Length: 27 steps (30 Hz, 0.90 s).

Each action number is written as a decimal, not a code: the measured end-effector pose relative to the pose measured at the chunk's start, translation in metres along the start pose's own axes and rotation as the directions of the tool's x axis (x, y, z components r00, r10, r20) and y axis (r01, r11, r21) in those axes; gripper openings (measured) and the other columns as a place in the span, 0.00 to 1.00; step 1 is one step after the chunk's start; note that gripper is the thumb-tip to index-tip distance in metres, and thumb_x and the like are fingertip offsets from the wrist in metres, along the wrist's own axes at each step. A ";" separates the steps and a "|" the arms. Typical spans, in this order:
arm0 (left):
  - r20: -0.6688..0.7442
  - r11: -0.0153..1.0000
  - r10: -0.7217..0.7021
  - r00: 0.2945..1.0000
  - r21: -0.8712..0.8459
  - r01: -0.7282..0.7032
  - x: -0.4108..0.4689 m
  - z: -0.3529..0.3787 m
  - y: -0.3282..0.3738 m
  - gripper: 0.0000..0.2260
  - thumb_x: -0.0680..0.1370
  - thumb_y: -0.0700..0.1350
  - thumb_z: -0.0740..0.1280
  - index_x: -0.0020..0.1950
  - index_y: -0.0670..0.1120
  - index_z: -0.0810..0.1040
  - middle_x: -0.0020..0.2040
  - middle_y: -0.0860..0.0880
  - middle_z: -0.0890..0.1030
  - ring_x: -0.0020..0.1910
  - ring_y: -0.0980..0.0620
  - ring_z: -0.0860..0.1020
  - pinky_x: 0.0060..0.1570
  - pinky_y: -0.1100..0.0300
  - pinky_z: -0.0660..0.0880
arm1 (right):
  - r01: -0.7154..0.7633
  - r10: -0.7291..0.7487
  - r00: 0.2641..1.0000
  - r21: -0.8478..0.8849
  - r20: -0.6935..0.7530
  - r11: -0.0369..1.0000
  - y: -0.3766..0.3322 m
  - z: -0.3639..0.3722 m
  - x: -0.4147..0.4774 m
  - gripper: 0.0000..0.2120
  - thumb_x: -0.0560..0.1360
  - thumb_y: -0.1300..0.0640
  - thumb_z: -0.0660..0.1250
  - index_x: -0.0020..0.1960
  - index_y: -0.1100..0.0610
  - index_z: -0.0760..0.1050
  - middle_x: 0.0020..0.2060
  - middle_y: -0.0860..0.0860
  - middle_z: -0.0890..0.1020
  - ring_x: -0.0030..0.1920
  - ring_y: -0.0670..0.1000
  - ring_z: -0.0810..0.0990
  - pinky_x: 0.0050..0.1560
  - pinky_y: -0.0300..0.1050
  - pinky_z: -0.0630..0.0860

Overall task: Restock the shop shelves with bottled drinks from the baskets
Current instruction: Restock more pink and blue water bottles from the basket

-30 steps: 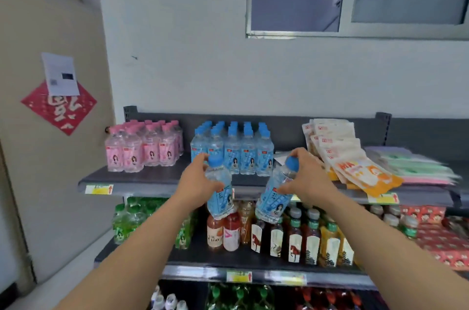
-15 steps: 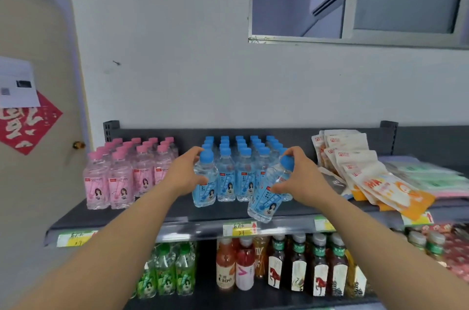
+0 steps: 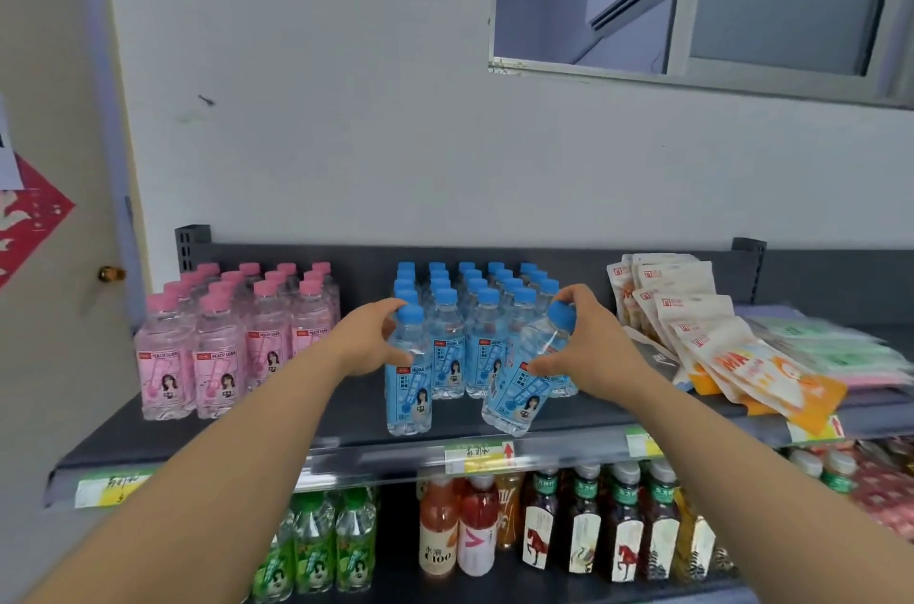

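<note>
Bottles, blue caps, two in hand. L bottle (image 3: 409, 386) upright, base on front of top shelf (image 3: 247, 435), just ahead of blue-cap stock block (image 3: 475, 306). L hand (image 3: 366, 346) wraps its shoulder, fingers curled round below cap. R bottle (image 3: 519, 386) tilted, cap leaning right; base at shelf front, contact can't tell. R hand (image 3: 588, 346) grips upper body, fingers curled behind cap. Pink-cap bottles (image 3: 237, 331) to left, same shelf, apart from blue block. Snack pouches (image 3: 692, 331) to right. Tea & juice bottles (image 3: 583, 529) on shelf below.
</note>
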State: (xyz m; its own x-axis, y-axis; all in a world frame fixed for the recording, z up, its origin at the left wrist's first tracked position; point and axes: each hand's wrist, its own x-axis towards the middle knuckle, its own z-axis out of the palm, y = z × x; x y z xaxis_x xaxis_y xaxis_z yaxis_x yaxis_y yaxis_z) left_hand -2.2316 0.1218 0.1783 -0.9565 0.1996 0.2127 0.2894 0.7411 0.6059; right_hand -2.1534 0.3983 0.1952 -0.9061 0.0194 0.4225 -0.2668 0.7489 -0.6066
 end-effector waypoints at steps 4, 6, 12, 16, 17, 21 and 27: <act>0.051 1.000 -0.020 0.999 0.017 0.019 0.006 -0.004 0.000 0.39 0.71 0.42 0.75 0.77 0.51 0.58 0.68 0.46 0.72 0.64 0.47 0.73 0.65 0.52 0.71 | -0.010 0.010 1.000 0.001 0.002 1.000 -0.001 0.002 0.004 0.33 0.62 0.56 0.80 0.56 0.47 0.61 0.50 0.47 0.71 0.39 0.43 0.73 0.31 0.34 0.68; 0.051 1.000 -0.020 0.998 -0.003 0.021 0.007 -0.003 -0.001 0.39 0.71 0.42 0.75 0.77 0.51 0.58 0.68 0.46 0.73 0.64 0.47 0.74 0.65 0.50 0.71 | -0.013 0.013 1.000 -0.001 -0.002 1.000 -0.002 0.003 0.007 0.33 0.62 0.56 0.81 0.56 0.47 0.61 0.51 0.48 0.71 0.39 0.43 0.74 0.31 0.34 0.68; 0.008 0.996 0.004 1.000 -0.087 -0.003 0.001 0.008 -0.011 0.36 0.72 0.41 0.73 0.76 0.52 0.60 0.68 0.48 0.73 0.64 0.49 0.74 0.63 0.52 0.72 | -0.036 0.036 0.999 0.020 -0.002 0.999 -0.004 0.021 0.012 0.34 0.62 0.57 0.81 0.57 0.45 0.61 0.53 0.48 0.70 0.37 0.44 0.75 0.26 0.32 0.68; -0.051 0.990 0.041 0.998 -0.134 -0.048 -0.006 0.017 -0.015 0.30 0.74 0.42 0.71 0.74 0.52 0.64 0.69 0.49 0.73 0.66 0.50 0.72 0.65 0.53 0.71 | -0.015 0.014 1.000 0.042 0.009 0.999 -0.008 0.034 0.015 0.34 0.63 0.59 0.80 0.57 0.43 0.61 0.53 0.46 0.69 0.35 0.43 0.74 0.23 0.30 0.68; -0.067 0.988 0.041 0.997 -0.148 -0.051 -0.008 0.019 -0.015 0.32 0.75 0.43 0.71 0.75 0.52 0.61 0.70 0.49 0.71 0.67 0.50 0.71 0.67 0.52 0.69 | -0.003 0.003 1.000 0.041 0.012 0.999 -0.010 0.037 0.017 0.34 0.63 0.59 0.80 0.57 0.43 0.61 0.53 0.46 0.69 0.35 0.43 0.74 0.24 0.30 0.68; -0.177 0.968 0.015 0.984 -0.244 -0.059 -0.023 0.028 -0.016 0.36 0.77 0.48 0.68 0.77 0.56 0.48 0.75 0.50 0.61 0.73 0.50 0.62 0.69 0.49 0.64 | 0.041 -0.043 0.998 0.048 0.041 0.998 -0.021 0.052 0.031 0.34 0.64 0.61 0.79 0.61 0.44 0.63 0.53 0.46 0.69 0.35 0.45 0.75 0.26 0.31 0.68; -0.316 0.940 -0.078 0.946 -0.340 -0.036 -0.048 0.029 -0.024 0.29 0.80 0.46 0.62 0.78 0.50 0.52 0.72 0.49 0.67 0.68 0.50 0.68 0.65 0.52 0.69 | 0.081 -0.083 0.988 0.017 0.129 0.997 -0.024 0.079 0.047 0.34 0.66 0.62 0.78 0.63 0.47 0.63 0.54 0.48 0.69 0.37 0.46 0.74 0.32 0.35 0.70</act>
State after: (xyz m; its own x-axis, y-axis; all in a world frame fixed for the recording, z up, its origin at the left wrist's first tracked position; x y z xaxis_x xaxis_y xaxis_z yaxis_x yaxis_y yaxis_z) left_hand -2.1937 0.1127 0.1317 -0.9155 -0.0710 0.3961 0.3193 0.4711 0.8223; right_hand -2.2152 0.3284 0.1765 -0.9159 -0.1284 0.3804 -0.3449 0.7366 -0.5818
